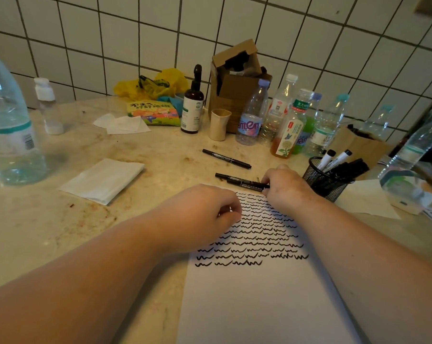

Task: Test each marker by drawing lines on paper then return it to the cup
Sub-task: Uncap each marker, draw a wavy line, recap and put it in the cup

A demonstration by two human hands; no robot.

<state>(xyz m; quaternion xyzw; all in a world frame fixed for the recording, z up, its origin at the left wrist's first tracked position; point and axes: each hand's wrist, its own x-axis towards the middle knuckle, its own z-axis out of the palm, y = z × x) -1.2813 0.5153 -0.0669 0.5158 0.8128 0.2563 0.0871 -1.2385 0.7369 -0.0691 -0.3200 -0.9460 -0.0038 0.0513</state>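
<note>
A white sheet of paper (259, 299) lies on the counter, its upper half covered with rows of black wavy lines. My right hand (283, 187) pinches a black marker (244, 184) lying at the paper's top edge, beside a second black marker (225, 176). A third black marker (226, 158) lies farther back. My left hand (205, 212) rests with curled fingers on the paper's upper left corner; what it holds is hidden. A black mesh cup (326, 181) with several markers stands just right of my right hand.
Several plastic bottles (292, 120) crowd the back right, with a brown pump bottle (192, 108), a beige cup (218, 124) and a cardboard box (237, 83). A folded tissue (103, 180) lies left. A big water bottle (9, 135) stands far left.
</note>
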